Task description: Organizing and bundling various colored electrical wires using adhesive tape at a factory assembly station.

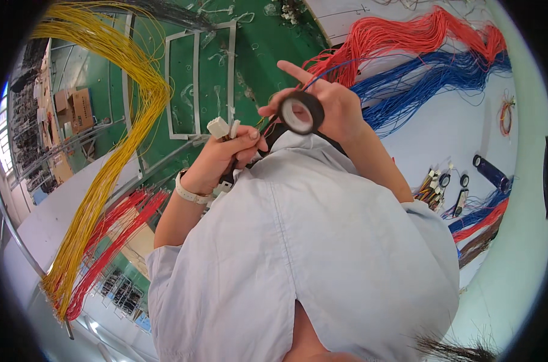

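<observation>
My left hand (pixel 228 154), with a pale watch band at its wrist, is closed around a thin wire harness. A white plastic connector (pixel 217 127) of this harness sticks out above the thumb. Another white connector (pixel 222 189) hangs below the fist. To the right, my right hand (pixel 337 105) holds a roll of black tape (pixel 310 114), its index finger stretched out. Between the hands run a few thin wires (pixel 271 123) and a dark strip, close together in front of my shirt. How the fingers grip the roll is partly hidden behind it.
Long yellow wires (pixel 123 136) hang at the left, with red wires (pixel 114 232) beside them. Bundles of red wires (pixel 394 36) and blue wires (pixel 419 78) lie on the white table (pixel 461 123) at right. Near them are a dark bottle (pixel 491 173) and connector-ended wires (pixel 429 190).
</observation>
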Motion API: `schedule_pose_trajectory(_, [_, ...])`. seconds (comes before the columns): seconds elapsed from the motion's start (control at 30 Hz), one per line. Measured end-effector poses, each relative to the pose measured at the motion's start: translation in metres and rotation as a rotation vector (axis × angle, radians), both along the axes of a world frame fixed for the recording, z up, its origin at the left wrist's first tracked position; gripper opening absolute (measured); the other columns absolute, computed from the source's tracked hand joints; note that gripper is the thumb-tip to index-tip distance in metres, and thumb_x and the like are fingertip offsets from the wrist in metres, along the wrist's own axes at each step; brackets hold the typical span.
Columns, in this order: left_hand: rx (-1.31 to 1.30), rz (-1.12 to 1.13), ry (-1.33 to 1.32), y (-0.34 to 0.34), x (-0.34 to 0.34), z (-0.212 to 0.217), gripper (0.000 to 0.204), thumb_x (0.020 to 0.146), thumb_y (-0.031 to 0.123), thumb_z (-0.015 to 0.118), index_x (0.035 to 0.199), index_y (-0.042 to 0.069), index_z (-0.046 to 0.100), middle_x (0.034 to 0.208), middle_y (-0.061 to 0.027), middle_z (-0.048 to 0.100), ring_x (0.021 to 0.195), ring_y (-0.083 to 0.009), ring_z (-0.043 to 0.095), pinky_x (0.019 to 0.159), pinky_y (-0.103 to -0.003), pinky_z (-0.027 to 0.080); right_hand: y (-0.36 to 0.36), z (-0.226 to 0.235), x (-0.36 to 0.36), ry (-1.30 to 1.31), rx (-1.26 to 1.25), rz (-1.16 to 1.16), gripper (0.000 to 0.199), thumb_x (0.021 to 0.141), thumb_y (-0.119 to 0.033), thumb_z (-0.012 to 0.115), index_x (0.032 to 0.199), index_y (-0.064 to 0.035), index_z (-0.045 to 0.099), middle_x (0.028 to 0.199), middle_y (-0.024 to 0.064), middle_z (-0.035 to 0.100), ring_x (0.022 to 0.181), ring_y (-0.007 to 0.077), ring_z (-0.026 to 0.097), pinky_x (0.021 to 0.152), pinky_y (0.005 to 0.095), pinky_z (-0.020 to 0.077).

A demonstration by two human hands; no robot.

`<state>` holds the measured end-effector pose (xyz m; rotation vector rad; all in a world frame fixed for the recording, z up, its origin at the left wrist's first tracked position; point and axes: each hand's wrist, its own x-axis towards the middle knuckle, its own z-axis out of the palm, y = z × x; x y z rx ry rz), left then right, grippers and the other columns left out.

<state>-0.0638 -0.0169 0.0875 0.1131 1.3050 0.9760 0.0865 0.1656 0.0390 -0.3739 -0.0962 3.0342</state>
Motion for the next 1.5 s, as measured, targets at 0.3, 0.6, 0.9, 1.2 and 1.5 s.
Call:
schedule_pose_trajectory(0.3, [-0.078, 0.021, 0.025, 0.003, 0.004, 0.019, 0.021, 0.093, 0.020, 0.055, 0.085, 0.003, 0.064, 0.058, 0.0065, 0.044, 0.052, -0.0022, 0.032, 0.048, -0.020, 0.023, -0.005, -0.018, 0.004, 0.019, 0.849, 0.095, 0.103, 0.069, 0.015, 0.059, 0.151, -0.0113, 0.001, 0.097, 0.0109, 0.060, 0.087, 0.0167, 0.061, 0.076, 0.0261, 0.0477])
schedule_pose_trajectory(0.6, [-0.074, -0.404, -0.095, 0.023, -0.005, 0.000, 0.014, 0.093, 0.019, 0.055, 0.090, 0.006, 0.059, 0.076, 0.0013, 0.059, 0.055, -0.0013, 0.036, 0.049, -0.019, 0.028, -0.033, -0.055, -0.002, -0.185, 1.551, -0.312, 0.104, 0.071, 0.010, 0.063, 0.150, -0.0083, -0.001, 0.102, 0.0120, 0.057, 0.092, 0.0200, 0.056, 0.086, 0.0316, 0.0456])
schedule_pose_trajectory(0.9, [0.090, -0.217, 0.246, 0.051, 0.014, -0.021, 0.023, 0.095, 0.019, 0.052, 0.084, 0.002, 0.061, 0.058, 0.0056, 0.042, 0.055, -0.0032, 0.037, 0.051, -0.020, 0.026, -0.031, -0.043, 0.025, -0.348, 1.505, -0.227, 0.087, 0.079, -0.004, 0.069, 0.146, -0.0008, 0.013, 0.122, 0.0170, 0.054, 0.115, 0.0244, 0.053, 0.097, 0.0362, 0.0426])
schedule_pose_trajectory(1.2, [0.039, -0.179, 0.320, 0.032, 0.013, -0.008, 0.024, 0.094, 0.016, 0.053, 0.083, 0.000, 0.067, 0.053, 0.0059, 0.039, 0.052, -0.0028, 0.033, 0.049, -0.022, 0.025, -0.008, -0.044, 0.019, -0.115, 0.825, 0.344, 0.052, 0.082, -0.010, 0.065, 0.130, 0.0005, 0.050, 0.121, 0.0078, 0.058, 0.104, 0.0111, 0.056, 0.088, 0.0264, 0.0465])
schedule_pose_trajectory(1.5, [-0.093, -0.049, 0.079, 0.021, 0.025, -0.002, 0.028, 0.093, 0.021, 0.050, 0.076, 0.003, 0.062, 0.050, 0.0067, 0.035, 0.047, -0.0039, 0.030, 0.046, -0.022, 0.022, -0.024, -0.072, -0.002, -0.025, 1.134, -0.152, 0.066, 0.070, 0.001, 0.073, 0.130, -0.0004, 0.045, 0.129, 0.0065, 0.048, 0.111, 0.0144, 0.049, 0.099, 0.0297, 0.0375])
